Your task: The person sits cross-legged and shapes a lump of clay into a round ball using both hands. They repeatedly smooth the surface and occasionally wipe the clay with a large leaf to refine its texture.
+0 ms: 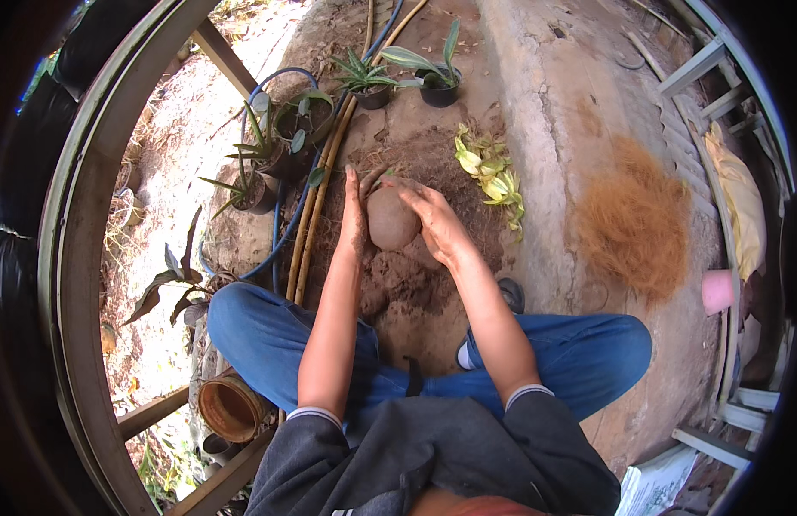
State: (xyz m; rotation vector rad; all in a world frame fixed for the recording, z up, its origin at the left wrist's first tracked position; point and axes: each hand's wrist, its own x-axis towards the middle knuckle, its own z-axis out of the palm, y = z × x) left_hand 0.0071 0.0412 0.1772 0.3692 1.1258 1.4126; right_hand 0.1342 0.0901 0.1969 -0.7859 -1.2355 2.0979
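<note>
A smooth, round ball of brown mud [393, 220] is held between my two palms, above a heap of moist, clumped soil [398, 277]. My left hand [354, 216] lies flat along the ball's left side, its fingers pointing away from me. Curved over the right side and far edge is my right hand [439, 219]. Soil is smeared on both hands. A small bit of green shows at the far side of the ball, by the fingertips; what it belongs to is hidden. Yellow-green variegated leaves [492, 168] lie on the ground to the right of the soil.
Potted plants stand ahead, including an aloe-like plant [366, 77] and a black pot [440, 87]. Bamboo poles [321, 193] and a blue hose [277, 248] run along the left. Brown fibre [634, 222] is piled on the concrete at right, near a pink cup [717, 292].
</note>
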